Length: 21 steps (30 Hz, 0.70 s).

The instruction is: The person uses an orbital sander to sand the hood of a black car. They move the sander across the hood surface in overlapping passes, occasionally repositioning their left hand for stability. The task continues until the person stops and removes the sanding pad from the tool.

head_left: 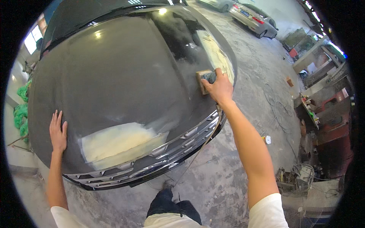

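A dark car hood [114, 76] with a dull, dusty surface spreads out in front of me. My right hand [220, 88] grips a power sander [205, 79], whose pad edge meets the hood near its right side. From the sander a thin hose [205, 144] runs down past the grille [152, 159] to the floor. My left hand [57, 131] lies flat on the hood's left part, fingers stretched and holding nothing. One cream filler patch [118, 142] covers the front edge of the hood; another filler patch [216, 53] lies along its right side, just beyond the sander.
A silver car [254, 19] stands at the back right. Loose cable [275, 102] coils on the concrete floor [247, 68]. Shelves with small items [310, 110] line the right. Green netting [21, 116] hangs at the left. A small can [267, 140] sits on the floor.
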{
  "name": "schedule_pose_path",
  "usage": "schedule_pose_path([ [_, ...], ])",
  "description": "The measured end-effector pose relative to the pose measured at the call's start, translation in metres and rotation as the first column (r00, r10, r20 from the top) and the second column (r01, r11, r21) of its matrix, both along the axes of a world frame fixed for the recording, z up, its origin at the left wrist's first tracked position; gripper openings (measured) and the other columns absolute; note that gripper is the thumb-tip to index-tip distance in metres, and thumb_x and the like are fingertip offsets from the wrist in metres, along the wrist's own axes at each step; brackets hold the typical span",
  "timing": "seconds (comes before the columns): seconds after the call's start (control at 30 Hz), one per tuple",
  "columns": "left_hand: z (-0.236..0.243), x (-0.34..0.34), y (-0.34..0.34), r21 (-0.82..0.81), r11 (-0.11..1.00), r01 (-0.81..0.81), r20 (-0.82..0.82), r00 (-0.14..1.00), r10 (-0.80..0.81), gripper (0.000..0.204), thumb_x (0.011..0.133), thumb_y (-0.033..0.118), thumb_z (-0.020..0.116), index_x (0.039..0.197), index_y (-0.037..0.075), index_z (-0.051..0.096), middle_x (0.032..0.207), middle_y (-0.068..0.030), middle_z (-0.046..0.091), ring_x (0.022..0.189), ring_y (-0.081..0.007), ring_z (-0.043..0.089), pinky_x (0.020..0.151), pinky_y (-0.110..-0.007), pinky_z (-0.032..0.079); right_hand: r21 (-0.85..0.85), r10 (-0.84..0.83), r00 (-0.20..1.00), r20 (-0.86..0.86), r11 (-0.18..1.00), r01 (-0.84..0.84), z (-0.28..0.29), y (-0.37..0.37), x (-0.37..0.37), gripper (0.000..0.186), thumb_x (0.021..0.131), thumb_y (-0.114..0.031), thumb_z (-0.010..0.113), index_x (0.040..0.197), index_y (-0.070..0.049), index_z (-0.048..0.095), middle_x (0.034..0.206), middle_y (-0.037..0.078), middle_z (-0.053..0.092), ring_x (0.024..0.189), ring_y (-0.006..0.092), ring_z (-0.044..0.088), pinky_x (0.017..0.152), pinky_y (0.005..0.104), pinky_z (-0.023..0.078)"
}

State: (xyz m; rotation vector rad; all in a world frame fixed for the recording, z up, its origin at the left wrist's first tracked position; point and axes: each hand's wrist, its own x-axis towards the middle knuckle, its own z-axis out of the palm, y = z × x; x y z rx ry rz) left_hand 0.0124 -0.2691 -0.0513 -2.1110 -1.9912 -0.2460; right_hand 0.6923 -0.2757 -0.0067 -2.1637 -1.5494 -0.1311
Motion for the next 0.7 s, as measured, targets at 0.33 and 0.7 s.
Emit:
schedule_pose_path([
  [0.33, -0.047, 0.248, 0.015, 0.099, 0.985, -0.141, -0.010, 0.990, 0.143, 0.086, 0.110, 0.067, 0.034, 0.169, 0.006, 0.031, 0.176, -0.0163, 0.029, 0.164, -0.0322, 0.023, 0.133, -0.051, 0.016, 0.175, 0.397, 0.918, 0.020, 0.902, -0.394, -0.019, 0.003, 0.031, 0.056, 0.087, -0.040, 0.083, 0.127, -0.011, 0.056, 0.114, 0.025, 0.061, 0.089, 0.0448, 0.075, 0.076, 0.0538, 0.062],
  [0.7, -0.032, 0.366, 0.009, 0.093, 0.941, -0.325, 0.128, 0.941, 0.312, 0.091, 0.104, 0.073, 0.045, 0.166, 0.007, 0.038, 0.175, -0.0135, 0.032, 0.164, -0.0288, 0.025, 0.134, -0.048, 0.016, -0.191, 0.622, 0.781, 0.058, 0.774, -0.603, 0.032, 0.117, 0.055, 0.064, 0.083, -0.045, 0.083, 0.136, -0.017, 0.064, 0.126, 0.024, 0.069, 0.112, 0.0443, 0.073, 0.092, 0.0524, 0.061],
])
